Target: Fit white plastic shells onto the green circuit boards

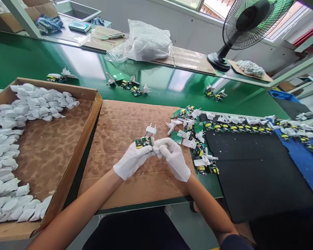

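Both hands wear white gloves over a brown cardboard sheet (125,118). My left hand (131,160) pinches a small green circuit board (143,141) wired to a white plug piece (151,130) that sticks up above it. My right hand (173,158) is closed on a small white part (156,150) held against the left fingertips. Just right of my hands lies a pile of circuit boards with white plug pieces (191,133).
A cardboard tray (67,139) on the left holds several white plastic shells (28,107). A black mat (250,163) and a blue mat (302,159) lie to the right, with a row of boards (240,126) along their far edge. A green conveyor belt (159,81) carries scattered boards. A fan (246,24) and a plastic bag (146,41) stand behind.
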Action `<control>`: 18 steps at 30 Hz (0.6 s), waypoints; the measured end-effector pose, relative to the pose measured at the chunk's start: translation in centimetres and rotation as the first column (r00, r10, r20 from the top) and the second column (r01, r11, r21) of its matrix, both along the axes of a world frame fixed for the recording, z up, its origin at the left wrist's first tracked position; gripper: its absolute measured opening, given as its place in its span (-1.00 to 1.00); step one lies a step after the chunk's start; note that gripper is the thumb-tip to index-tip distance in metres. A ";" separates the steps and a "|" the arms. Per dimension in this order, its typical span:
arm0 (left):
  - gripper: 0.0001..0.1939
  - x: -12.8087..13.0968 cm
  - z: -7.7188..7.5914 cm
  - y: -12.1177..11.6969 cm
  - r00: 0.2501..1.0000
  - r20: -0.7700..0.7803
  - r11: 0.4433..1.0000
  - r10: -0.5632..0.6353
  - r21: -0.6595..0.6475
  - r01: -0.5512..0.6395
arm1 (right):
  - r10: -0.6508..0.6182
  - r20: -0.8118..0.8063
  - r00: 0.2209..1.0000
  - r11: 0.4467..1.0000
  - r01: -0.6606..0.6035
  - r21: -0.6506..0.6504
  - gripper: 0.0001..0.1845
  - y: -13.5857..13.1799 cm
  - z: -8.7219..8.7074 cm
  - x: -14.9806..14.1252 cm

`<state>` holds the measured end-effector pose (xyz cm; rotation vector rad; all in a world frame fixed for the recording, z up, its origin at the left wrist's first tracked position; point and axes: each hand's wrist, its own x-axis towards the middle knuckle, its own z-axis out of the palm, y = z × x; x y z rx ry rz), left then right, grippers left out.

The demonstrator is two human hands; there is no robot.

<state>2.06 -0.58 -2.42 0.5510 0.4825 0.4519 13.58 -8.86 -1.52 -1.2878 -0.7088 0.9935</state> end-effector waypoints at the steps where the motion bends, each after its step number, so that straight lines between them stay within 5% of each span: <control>1: -0.73 0.1 0.0 0.1 1.000 -0.007 1.000 0.016 0.009 -0.016 | -0.037 0.000 0.999 0.999 0.037 0.015 -0.82 0.1 -0.1 -0.2; 6: -0.70 0.3 0.0 0.6 0.994 -0.113 0.992 0.016 0.123 -0.002 | -0.103 0.100 0.990 0.995 0.103 -0.001 -0.74 0.3 -0.4 -0.7; 11: -0.75 0.5 0.1 0.2 0.996 -0.088 0.998 0.005 0.067 0.001 | -0.124 0.187 0.974 0.991 0.113 0.066 -0.67 0.3 -0.4 0.2; 15: -0.81 0.5 0.1 0.2 0.994 -0.109 0.997 0.002 0.081 0.006 | 0.002 0.054 0.999 0.995 -0.008 0.102 -0.81 0.2 -0.1 0.9; 18: -0.79 0.4 -0.1 0.4 0.988 -0.152 0.991 -0.001 0.133 0.021 | 0.057 0.148 0.987 0.994 -0.069 0.080 -0.80 -0.2 0.4 1.2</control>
